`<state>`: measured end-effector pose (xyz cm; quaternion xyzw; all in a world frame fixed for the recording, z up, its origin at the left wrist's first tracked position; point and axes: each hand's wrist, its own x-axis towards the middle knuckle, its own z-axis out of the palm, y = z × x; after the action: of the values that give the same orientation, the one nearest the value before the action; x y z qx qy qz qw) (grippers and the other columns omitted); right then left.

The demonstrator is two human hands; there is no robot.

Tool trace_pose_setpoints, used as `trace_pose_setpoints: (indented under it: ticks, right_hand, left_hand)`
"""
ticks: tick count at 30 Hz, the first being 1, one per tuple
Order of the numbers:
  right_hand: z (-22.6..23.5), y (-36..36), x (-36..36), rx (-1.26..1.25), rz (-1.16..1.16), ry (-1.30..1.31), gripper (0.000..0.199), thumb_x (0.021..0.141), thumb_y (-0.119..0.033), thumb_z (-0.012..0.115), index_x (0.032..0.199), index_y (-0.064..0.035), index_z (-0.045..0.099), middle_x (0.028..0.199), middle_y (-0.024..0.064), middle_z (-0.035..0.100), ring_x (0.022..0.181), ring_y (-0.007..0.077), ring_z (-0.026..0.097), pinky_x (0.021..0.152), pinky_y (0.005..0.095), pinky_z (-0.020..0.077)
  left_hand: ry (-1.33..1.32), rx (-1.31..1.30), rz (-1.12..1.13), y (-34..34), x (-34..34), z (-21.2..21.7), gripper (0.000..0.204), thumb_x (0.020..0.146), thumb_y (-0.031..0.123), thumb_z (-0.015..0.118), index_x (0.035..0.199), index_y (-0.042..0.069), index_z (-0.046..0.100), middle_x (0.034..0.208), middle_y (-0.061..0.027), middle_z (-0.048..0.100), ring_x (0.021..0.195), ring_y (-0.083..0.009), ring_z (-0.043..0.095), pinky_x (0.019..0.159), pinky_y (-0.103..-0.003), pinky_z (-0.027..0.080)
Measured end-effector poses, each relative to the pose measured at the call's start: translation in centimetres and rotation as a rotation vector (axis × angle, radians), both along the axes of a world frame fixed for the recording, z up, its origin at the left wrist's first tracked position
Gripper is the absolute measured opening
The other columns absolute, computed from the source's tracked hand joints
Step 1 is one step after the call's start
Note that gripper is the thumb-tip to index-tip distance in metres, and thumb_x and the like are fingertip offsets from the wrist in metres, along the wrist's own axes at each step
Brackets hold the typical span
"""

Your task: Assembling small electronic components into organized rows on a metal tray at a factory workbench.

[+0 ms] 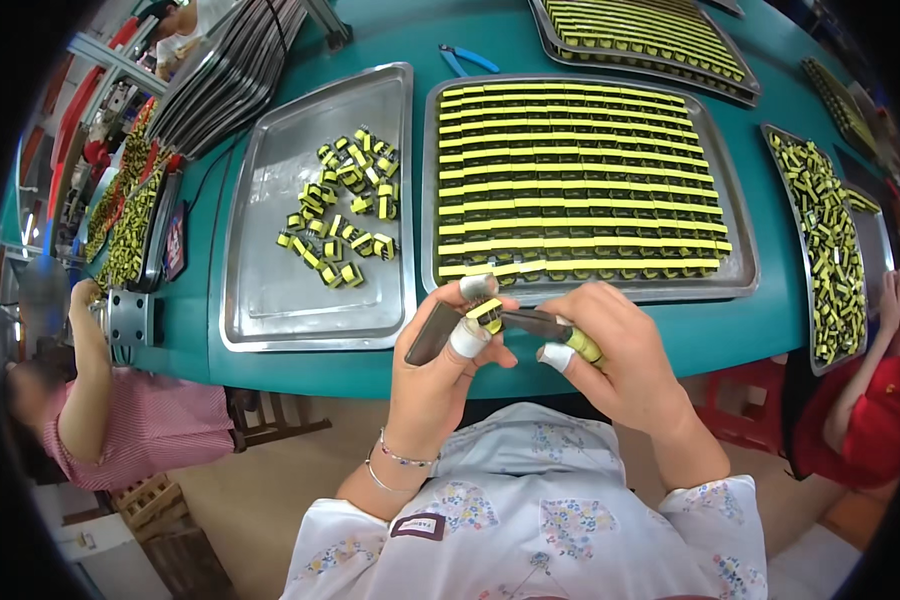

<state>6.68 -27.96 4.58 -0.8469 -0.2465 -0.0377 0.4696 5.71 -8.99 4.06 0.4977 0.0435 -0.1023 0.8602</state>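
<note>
My left hand [432, 395], with white tape on its fingertips, grips a small yellow-and-black coil component [487, 314] between thumb and fingers. A dark flat bar [431, 337] also lies in that hand. My right hand [630, 365], taped at the thumb, is wrapped round a hand tool with a yellow-green handle [584, 347]. The tool's dark tip [532, 322] meets the component or comes very close to it; the exact contact cannot be made out. Both hands are over the table's near edge, in front of a metal tray [740, 262] packed with rows of similar components.
Left of it, another metal tray [260, 290] holds loose components [345, 200]. Blue-handled pliers [468, 60] lie behind. More filled trays stand at the far right [650, 40] and right [820, 250]. Stacked trays [225, 75] stand back left. Co-workers sit left [150, 420] and right [870, 410].
</note>
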Motion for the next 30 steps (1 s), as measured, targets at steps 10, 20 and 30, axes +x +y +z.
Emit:
trace_pose_setpoints:
  ticks: [10,20,30]
  right_hand:
    - [-0.3,0.3,-1.6,-0.124,-0.070,-0.142,0.033,0.065,-0.005,0.068,0.097,-0.0046,0.059,0.085,0.0084,0.055,0.080,0.0281,0.053,0.069,0.0368,0.0425]
    - [-0.5,0.6,-2.1,-0.139,-0.096,-0.226,0.039,0.056,0.000,0.065,0.095,-0.0042,0.060,0.082,0.0082,0.055,0.075,0.0280,0.052,0.067,0.0375,0.0421]
    - [-2.2,0.7,-2.7,-0.223,-0.094,-0.263,0.034,0.055,-0.003,0.067,0.087,-0.0035,0.057,0.073,0.0079,0.052,0.066,0.0264,0.051,0.057,0.0358,0.0423]
  left_hand:
    - [-0.208,0.219,0.116,0.0,-1.5,-0.4,0.041,0.084,0.015,0.066,0.116,-0.003,0.050,0.104,-0.0160,0.062,0.076,-0.0145,0.060,0.065,-0.030,0.055]
    - [-0.372,0.318,0.186,0.2,-2.3,-1.2,0.036,0.082,0.008,0.066,0.112,-0.004,0.052,0.103,-0.0185,0.061,0.080,-0.0187,0.062,0.065,-0.030,0.055]
    - [-0.517,0.507,0.176,0.7,-2.9,-1.8,0.033,0.078,0.003,0.071,0.107,-0.002,0.056,0.097,-0.0076,0.058,0.080,-0.0093,0.054,0.067,-0.019,0.044]
